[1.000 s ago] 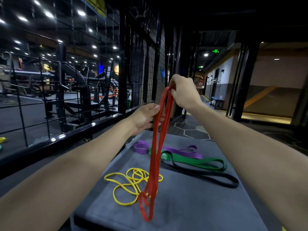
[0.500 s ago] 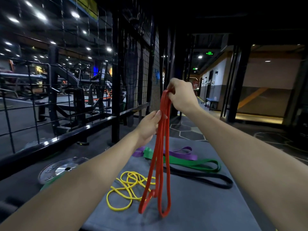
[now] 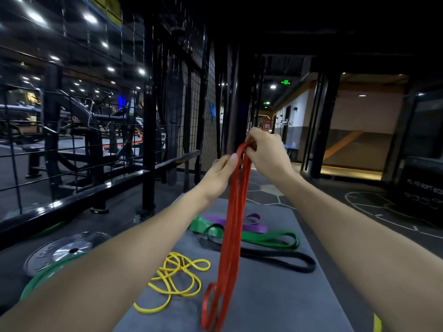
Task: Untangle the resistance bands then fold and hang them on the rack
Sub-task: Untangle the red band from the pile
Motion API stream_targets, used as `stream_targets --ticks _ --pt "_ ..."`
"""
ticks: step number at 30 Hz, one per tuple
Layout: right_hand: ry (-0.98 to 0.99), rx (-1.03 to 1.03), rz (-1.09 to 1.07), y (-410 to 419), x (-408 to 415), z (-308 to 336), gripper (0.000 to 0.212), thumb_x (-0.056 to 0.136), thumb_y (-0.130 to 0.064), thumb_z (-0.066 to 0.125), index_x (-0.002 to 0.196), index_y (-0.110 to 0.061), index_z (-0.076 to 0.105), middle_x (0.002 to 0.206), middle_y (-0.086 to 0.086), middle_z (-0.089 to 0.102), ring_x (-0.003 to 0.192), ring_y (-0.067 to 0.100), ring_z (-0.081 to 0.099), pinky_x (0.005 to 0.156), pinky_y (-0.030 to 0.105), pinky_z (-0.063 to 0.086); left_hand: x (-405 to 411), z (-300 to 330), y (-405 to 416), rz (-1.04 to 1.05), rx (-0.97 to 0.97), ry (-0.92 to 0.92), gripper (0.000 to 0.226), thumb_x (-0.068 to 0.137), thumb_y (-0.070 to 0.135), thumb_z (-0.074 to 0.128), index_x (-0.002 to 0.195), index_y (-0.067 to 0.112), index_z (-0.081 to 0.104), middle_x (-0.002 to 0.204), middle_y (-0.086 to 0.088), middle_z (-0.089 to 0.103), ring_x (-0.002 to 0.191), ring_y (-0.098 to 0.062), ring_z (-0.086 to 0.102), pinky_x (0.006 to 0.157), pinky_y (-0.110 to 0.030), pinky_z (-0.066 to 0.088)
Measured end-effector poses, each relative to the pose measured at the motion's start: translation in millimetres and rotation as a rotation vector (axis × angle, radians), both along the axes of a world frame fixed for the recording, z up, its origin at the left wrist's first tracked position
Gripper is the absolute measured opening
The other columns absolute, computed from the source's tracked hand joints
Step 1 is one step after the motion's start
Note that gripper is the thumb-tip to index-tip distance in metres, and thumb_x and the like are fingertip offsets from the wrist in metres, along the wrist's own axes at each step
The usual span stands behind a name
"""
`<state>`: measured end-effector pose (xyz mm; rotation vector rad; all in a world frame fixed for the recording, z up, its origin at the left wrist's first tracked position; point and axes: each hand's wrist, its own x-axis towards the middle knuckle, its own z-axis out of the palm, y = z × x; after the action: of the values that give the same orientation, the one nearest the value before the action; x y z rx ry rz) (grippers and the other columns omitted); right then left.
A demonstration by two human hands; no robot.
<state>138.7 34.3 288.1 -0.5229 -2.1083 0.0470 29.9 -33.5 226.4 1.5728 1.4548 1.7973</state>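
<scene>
Head view: we see the red band (image 3: 233, 226) hanging long-axis vertical, folded strands, low loops near the tabletop's (image 3: 275, 295) near edge. Right hand (image 3: 266, 152) pinches its top; left hand (image 3: 219, 176), just below and left, fingers touching the strands, grip unclear. Other bands lie beyond.

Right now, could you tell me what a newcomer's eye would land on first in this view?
The red band hanging down the centre, gripped at its top by the right hand and touched by the left hand. Below it on the grey mat lie a tangled yellow band at left and purple, green and black bands behind.
</scene>
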Motion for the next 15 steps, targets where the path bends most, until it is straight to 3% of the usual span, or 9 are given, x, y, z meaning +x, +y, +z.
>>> stream_targets --ticks 2,3,4,6,8,11,13,15 --pt "0.012 0.021 0.001 2.7 1.9 -1.9 0.007 0.084 -0.006 0.054 0.089 -0.005 0.057 0.076 0.010 0.065 0.071 0.028 0.061 0.070 0.047 0.052 5.8 9.4 2.3 -0.018 0.023 0.043 0.022 0.100 0.027 0.039 0.088 0.014 0.051 0.083 -0.010 0.054 0.077 -0.015 0.054 0.077 -0.030 0.042" --pt "0.020 0.020 -0.005 4.4 3.2 -2.5 0.008 0.083 -0.006 0.054 0.090 -0.005 0.058 0.077 0.010 0.066 0.072 0.028 0.061 0.071 0.046 0.051 6.2 11.8 4.0 0.003 0.046 0.055 0.022 0.100 0.022 0.039 0.082 0.016 0.049 0.074 -0.003 0.050 0.067 -0.007 0.052 0.070 -0.024 0.042" --pt "0.029 0.024 -0.011 5.7 4.8 -2.5 0.009 0.083 -0.006 0.055 0.091 -0.005 0.060 0.077 0.010 0.066 0.072 0.026 0.061 0.072 0.045 0.051 6.8 13.1 4.6 0.030 0.064 0.060 0.023 0.100 0.020 0.039 0.078 0.019 0.047 0.068 0.003 0.046 0.058 0.001 0.048 0.062 -0.017 0.039" --pt "0.047 0.029 -0.005 6.7 7.4 -1.6 0.009 0.084 -0.007 0.056 0.089 -0.005 0.064 0.077 0.007 0.067 0.072 0.022 0.060 0.074 0.041 0.051 5.7 9.9 7.0 0.058 0.091 0.033 0.025 0.100 0.022 0.039 0.076 0.022 0.045 0.065 0.006 0.042 0.053 0.002 0.045 0.054 -0.013 0.034" --pt "0.079 0.002 0.020 6.0 7.7 0.1 0.010 0.084 -0.006 0.057 0.087 -0.006 0.066 0.077 0.006 0.067 0.072 0.019 0.061 0.074 0.038 0.053 7.6 2.1 11.2 0.008 0.060 -0.082 0.022 0.100 0.025 0.039 0.078 0.021 0.045 0.075 0.000 0.051 0.069 -0.010 0.050 0.062 -0.020 0.040" --pt "0.181 -0.108 0.043 9.6 7.8 2.7 0.011 0.082 -0.003 0.058 0.086 -0.007 0.068 0.075 0.005 0.068 0.072 0.019 0.065 0.074 0.037 0.056 16.4 -11.5 16.7 -0.151 0.021 -0.289 0.016 0.100 0.029 0.038 0.089 0.018 0.044 0.091 -0.008 0.060 0.090 -0.025 0.057 0.080 -0.041 0.047" --pt "0.268 -0.206 0.059 17.1 11.4 2.6 0.012 0.082 -0.002 0.060 0.084 -0.009 0.069 0.074 0.006 0.069 0.072 0.020 0.067 0.074 0.039 0.058 21.2 -19.5 20.9 -0.201 0.049 -0.306 0.016 0.100 0.027 0.035 0.095 0.016 0.044 0.090 -0.006 0.064 0.085 -0.019 0.063 0.084 -0.037 0.050" --pt "0.330 -0.274 0.036 26.1 19.4 1.0 0.012 0.082 -0.002 0.062 0.082 -0.011 0.069 0.074 0.006 0.069 0.071 0.020 0.068 0.073 0.039 0.059 23.6 -26.9 25.5 -0.187 0.052 -0.261 0.016 0.101 0.026 0.032 0.096 0.015 0.043 0.084 -0.004 0.063 0.076 -0.013 0.063 0.079 -0.030 0.051"
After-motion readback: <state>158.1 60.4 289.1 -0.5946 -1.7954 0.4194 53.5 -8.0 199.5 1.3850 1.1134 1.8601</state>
